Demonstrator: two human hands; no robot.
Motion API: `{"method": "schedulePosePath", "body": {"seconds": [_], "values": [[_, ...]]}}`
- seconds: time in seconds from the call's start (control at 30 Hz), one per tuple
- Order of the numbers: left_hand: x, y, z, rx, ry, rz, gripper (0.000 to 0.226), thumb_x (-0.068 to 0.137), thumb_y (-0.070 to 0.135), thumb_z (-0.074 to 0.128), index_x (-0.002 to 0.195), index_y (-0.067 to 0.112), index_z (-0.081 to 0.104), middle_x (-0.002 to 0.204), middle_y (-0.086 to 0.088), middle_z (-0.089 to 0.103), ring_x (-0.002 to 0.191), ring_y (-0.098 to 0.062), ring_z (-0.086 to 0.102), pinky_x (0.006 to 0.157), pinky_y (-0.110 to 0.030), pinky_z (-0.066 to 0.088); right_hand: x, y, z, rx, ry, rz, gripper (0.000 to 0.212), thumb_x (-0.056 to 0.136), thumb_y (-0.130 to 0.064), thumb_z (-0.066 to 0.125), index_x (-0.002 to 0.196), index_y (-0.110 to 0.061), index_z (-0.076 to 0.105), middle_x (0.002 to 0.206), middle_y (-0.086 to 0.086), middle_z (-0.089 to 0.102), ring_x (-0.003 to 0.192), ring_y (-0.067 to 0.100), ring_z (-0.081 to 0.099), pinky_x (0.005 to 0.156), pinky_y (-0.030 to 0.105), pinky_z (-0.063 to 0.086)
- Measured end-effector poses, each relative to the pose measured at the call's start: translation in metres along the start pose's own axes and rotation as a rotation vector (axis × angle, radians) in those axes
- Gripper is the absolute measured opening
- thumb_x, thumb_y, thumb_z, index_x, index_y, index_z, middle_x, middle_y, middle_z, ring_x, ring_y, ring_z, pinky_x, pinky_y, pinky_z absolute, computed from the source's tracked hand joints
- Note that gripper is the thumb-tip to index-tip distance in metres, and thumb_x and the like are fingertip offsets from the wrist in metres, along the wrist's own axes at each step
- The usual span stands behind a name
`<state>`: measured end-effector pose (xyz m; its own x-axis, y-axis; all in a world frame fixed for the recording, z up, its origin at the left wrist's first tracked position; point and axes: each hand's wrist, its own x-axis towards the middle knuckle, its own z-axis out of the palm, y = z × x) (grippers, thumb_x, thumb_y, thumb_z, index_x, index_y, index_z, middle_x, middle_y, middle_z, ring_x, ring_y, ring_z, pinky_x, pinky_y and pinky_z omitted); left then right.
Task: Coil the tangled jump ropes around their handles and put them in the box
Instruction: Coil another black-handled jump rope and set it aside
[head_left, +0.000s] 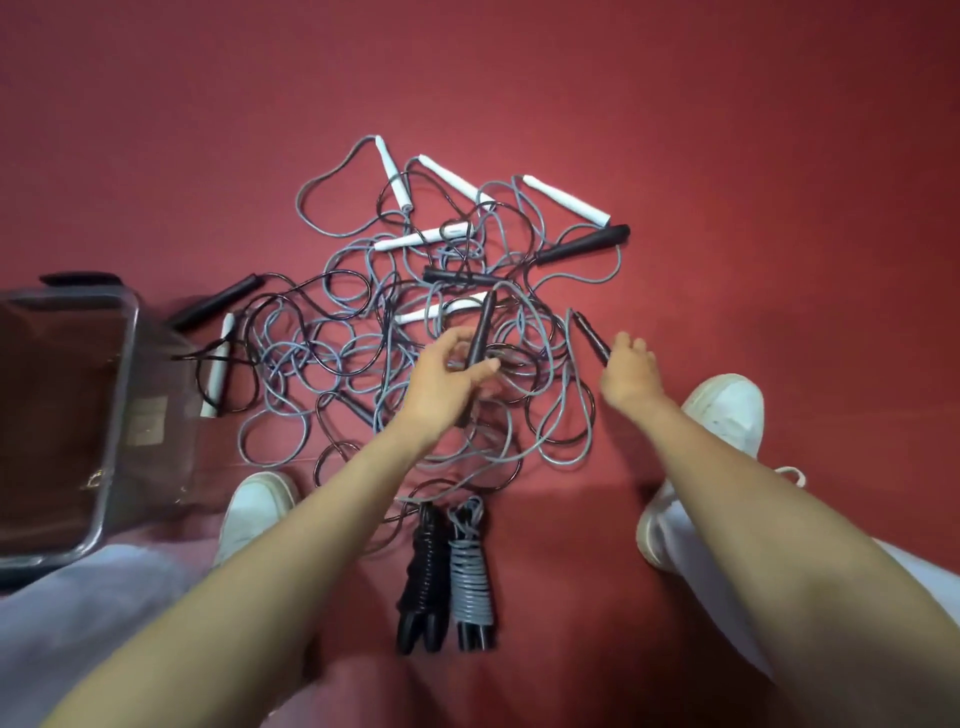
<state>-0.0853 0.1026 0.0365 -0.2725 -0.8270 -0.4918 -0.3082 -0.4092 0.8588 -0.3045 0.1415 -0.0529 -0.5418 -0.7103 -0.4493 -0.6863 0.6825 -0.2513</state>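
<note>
A tangle of grey and black jump ropes (363, 332) with several white and black handles lies on the red floor. My left hand (447, 379) grips a black handle (480, 327) at the middle of the tangle. At the right edge of the pile, my right hand (631, 374) holds the lower end of another black handle (589, 335). Two coiled ropes lie near me: a black one (423, 571) and a grey one (470, 577). The clear plastic box (111, 415) stands at the left, nothing visible inside.
My two white shoes (254, 512) (722, 415) flank the pile on the red floor, and my light trousers fill the lower corners. A white handle (221, 364) and a black handle (213, 304) lie close to the box's right wall.
</note>
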Motion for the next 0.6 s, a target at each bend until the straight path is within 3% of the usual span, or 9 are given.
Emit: {"method": "schedulePosePath", "body": {"seconds": [0.13,0.23,0.3,0.37,0.43,0.5,0.6], "values": [[-0.016,0.007,-0.016,-0.054,-0.004,-0.029,0.032,0.088,0.004,0.066,0.112,0.023,0.058,0.070,0.001,0.058,0.051,-0.015,0.053,0.051,-0.025,0.043,-0.021,-0.007,-0.033,0.318,0.077,0.096,0.035,0.091,-0.013,0.053,0.120,0.003,0.042,0.125,0.027,0.051,0.115,0.043,0.051,0.089,0.042,0.040],[-0.041,0.034,-0.022,-0.038,-0.005,-0.030,0.039,0.090,0.009,0.065,0.127,0.016,0.055,0.075,0.001,0.058,0.058,-0.012,0.051,0.055,-0.021,0.041,-0.058,-0.019,-0.065,0.499,0.078,-0.024,0.011,0.092,-0.024,0.058,0.089,-0.015,0.052,0.085,0.007,0.060,0.086,0.027,0.056,0.068,0.031,0.033],[-0.064,0.061,-0.027,-0.125,0.015,-0.036,0.033,0.096,0.009,0.055,0.129,0.013,0.054,0.074,0.002,0.057,0.049,-0.003,0.050,0.049,-0.015,0.040,-0.088,-0.036,-0.090,0.630,0.057,-0.186,0.022,0.093,-0.024,0.059,0.075,-0.026,0.048,0.069,-0.007,0.050,0.068,0.017,0.049,0.063,0.028,0.034],[-0.088,0.090,-0.033,-0.225,0.014,-0.010,0.033,0.098,0.004,0.049,0.130,0.012,0.052,0.073,-0.001,0.058,0.049,-0.005,0.049,0.048,-0.016,0.040,-0.123,-0.059,-0.124,0.721,0.043,-0.308,0.021,0.095,-0.019,0.058,0.078,-0.029,0.050,0.065,-0.010,0.047,0.052,0.000,0.044,0.054,0.018,0.034],[-0.112,0.120,-0.044,-0.277,0.001,0.071,0.035,0.096,0.000,0.050,0.128,0.013,0.054,0.070,0.000,0.059,0.054,-0.009,0.048,0.047,-0.017,0.039,-0.154,-0.085,-0.164,0.825,0.031,-0.379,0.011,0.096,-0.014,0.056,0.087,-0.020,0.054,0.062,-0.005,0.047,0.038,-0.002,0.042,0.043,0.011,0.031],[-0.144,0.152,-0.059,-0.326,-0.009,0.139,0.035,0.095,0.001,0.053,0.126,0.016,0.056,0.071,-0.001,0.059,0.058,-0.011,0.049,0.047,-0.018,0.040,-0.189,-0.109,-0.211,0.931,0.025,-0.439,0.003,0.097,-0.014,0.055,0.094,-0.013,0.054,0.063,0.001,0.049,0.034,0.000,0.038,0.036,0.015,0.030],[-0.187,0.196,-0.083,-0.348,-0.019,0.241,0.038,0.094,0.000,0.053,0.128,0.016,0.055,0.076,-0.006,0.056,0.065,-0.015,0.050,0.052,-0.022,0.040,-0.241,-0.138,-0.275,0.972,0.032,-0.562,0.005,0.097,-0.020,0.056,0.092,-0.019,0.057,0.070,0.001,0.054,0.038,0.004,0.040,0.037,0.017,0.031]]}}
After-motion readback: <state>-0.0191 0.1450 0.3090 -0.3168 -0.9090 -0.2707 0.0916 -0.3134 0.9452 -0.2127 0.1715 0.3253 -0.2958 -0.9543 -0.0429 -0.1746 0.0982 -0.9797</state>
